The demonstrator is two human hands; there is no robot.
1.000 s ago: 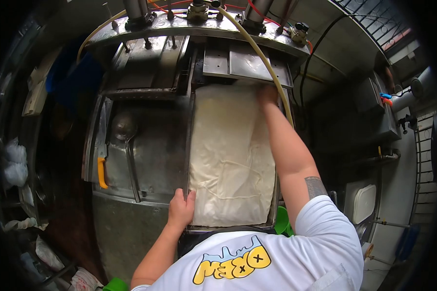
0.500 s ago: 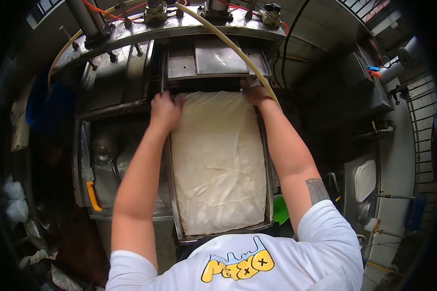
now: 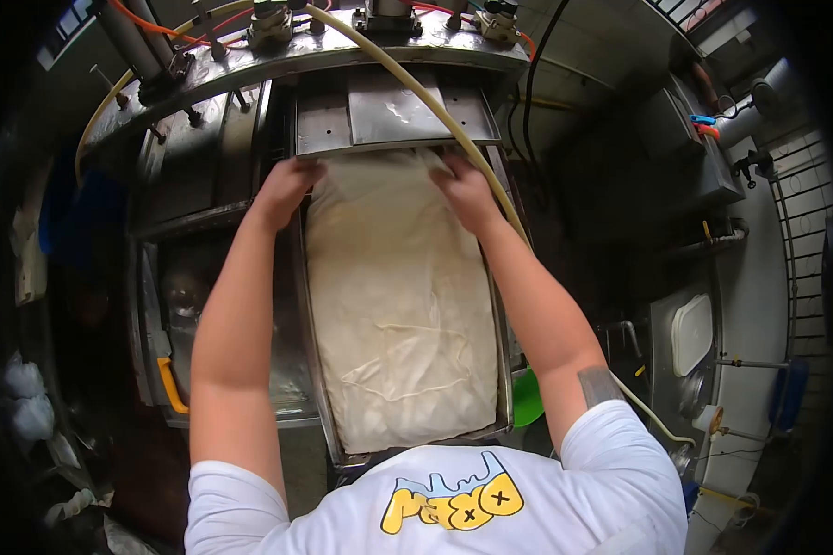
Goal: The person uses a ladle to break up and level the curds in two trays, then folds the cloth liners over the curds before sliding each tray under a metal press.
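A long cream cloth bundle (image 3: 398,305) fills a metal tray (image 3: 311,370) in front of me, with creases across its near half. At the far left corner my left hand (image 3: 292,185) pinches the cloth's edge. My right hand (image 3: 461,188) grips the cloth's far right corner, fingers curled round it. Between the two hands the cloth's far edge is lifted and reaches the lip of a metal press plate (image 3: 403,111). Fingertips of both hands are partly hidden by the cloth and the plate.
A yellowish hose (image 3: 398,69) crosses above the plate and passes beside my right hand. Left of the tray is a metal basin (image 3: 241,342) with a yellow-handled tool (image 3: 170,384). A green item (image 3: 528,398) lies right of the tray. Metal cylinders stand on the frame behind.
Both hands have moved farther forward, and the cloth's far edge has been pulled up toward the press plate. The view has shifted slightly to the right.
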